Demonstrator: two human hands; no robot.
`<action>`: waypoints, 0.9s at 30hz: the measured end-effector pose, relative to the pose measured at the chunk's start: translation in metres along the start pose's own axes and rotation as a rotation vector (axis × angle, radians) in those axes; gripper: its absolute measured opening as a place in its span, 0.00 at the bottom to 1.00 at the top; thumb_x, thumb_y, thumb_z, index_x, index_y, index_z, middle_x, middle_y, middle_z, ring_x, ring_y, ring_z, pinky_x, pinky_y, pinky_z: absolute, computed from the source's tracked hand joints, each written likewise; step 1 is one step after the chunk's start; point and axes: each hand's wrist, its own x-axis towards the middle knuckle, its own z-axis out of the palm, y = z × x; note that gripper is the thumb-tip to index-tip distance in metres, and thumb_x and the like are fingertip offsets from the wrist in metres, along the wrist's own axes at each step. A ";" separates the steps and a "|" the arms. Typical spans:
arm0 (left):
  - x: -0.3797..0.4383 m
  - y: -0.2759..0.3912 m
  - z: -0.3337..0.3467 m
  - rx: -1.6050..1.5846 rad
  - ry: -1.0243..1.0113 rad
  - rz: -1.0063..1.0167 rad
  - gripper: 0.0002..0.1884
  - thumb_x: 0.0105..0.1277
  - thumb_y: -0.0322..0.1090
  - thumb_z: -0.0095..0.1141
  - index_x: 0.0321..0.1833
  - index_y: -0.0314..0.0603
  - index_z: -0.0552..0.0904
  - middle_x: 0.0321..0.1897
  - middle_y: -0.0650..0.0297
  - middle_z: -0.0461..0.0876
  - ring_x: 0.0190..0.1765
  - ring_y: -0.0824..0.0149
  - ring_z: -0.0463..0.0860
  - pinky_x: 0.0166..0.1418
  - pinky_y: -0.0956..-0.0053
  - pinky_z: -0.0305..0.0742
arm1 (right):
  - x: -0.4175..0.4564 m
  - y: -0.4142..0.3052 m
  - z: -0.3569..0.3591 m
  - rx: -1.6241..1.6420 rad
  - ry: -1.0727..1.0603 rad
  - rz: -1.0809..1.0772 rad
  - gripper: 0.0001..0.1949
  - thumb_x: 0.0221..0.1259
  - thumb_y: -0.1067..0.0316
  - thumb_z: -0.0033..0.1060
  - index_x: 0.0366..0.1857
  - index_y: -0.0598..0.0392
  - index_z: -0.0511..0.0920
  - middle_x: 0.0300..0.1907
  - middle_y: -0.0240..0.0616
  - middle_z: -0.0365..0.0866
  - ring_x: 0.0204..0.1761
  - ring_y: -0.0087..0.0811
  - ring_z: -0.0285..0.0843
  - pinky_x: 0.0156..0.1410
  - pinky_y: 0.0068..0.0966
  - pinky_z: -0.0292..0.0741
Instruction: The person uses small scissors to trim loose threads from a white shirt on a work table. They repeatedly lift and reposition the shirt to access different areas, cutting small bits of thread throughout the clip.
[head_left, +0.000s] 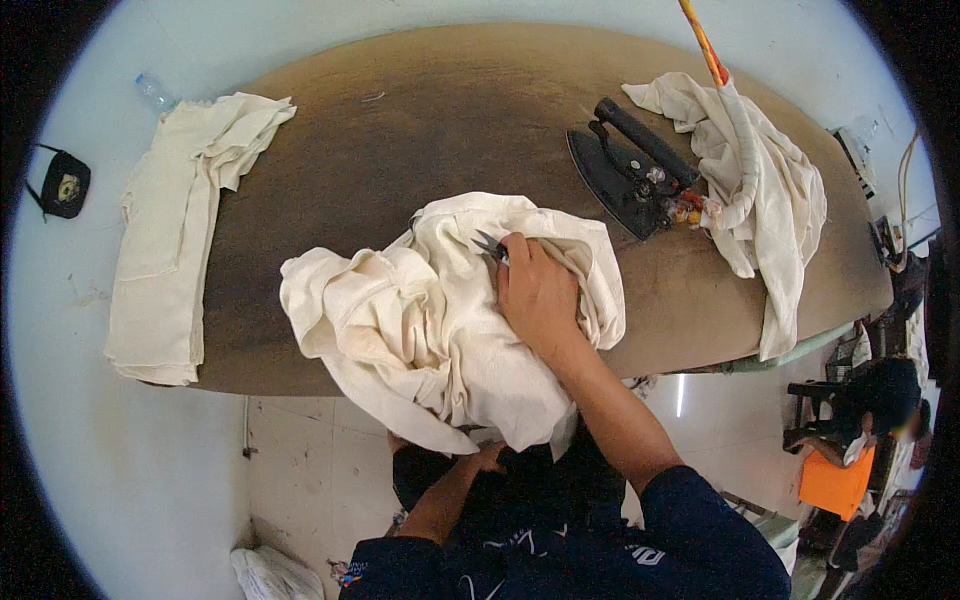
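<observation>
A bunched cream cloth garment (480, 315) lies over the near edge of the brown padded pressing table (420, 135), partly hanging down. My right hand (536, 289) rests on it, closed around small thread snips (491, 244) whose pointed blades stick out to the left. Below the table edge my left hand (491, 456) is at the garment's lower hem; its fingers are mostly hidden by the cloth, so its grip cannot be told.
Folded cream cloth pieces (165, 240) lie at the table's left end. On the right, a black iron (630, 180) with a wrapped cord sits beside crumpled cloth (787, 202). A plastic bottle (154, 91) lies behind the folded pieces. Another person (885, 405) is at the far right.
</observation>
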 end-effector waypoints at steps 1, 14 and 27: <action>-0.002 -0.001 -0.012 -0.026 0.022 -0.031 0.29 0.72 0.47 0.60 0.71 0.43 0.72 0.62 0.52 0.80 0.60 0.53 0.82 0.64 0.60 0.76 | -0.001 -0.003 0.001 -0.006 -0.014 -0.001 0.10 0.63 0.68 0.61 0.45 0.55 0.74 0.35 0.49 0.82 0.34 0.54 0.84 0.37 0.49 0.78; -0.092 0.062 -0.089 -0.368 0.046 0.403 0.26 0.73 0.51 0.59 0.66 0.40 0.78 0.61 0.52 0.81 0.61 0.58 0.82 0.65 0.66 0.75 | -0.014 0.006 0.004 -0.022 0.156 -0.067 0.09 0.64 0.68 0.58 0.44 0.57 0.75 0.37 0.51 0.83 0.38 0.56 0.83 0.42 0.50 0.77; -0.234 0.126 -0.308 0.238 1.611 0.456 0.14 0.61 0.35 0.70 0.50 0.44 0.87 0.45 0.58 0.83 0.46 0.53 0.82 0.52 0.62 0.75 | 0.091 0.066 0.009 -0.021 0.166 -0.387 0.15 0.67 0.61 0.62 0.52 0.54 0.76 0.41 0.50 0.85 0.45 0.52 0.84 0.50 0.49 0.76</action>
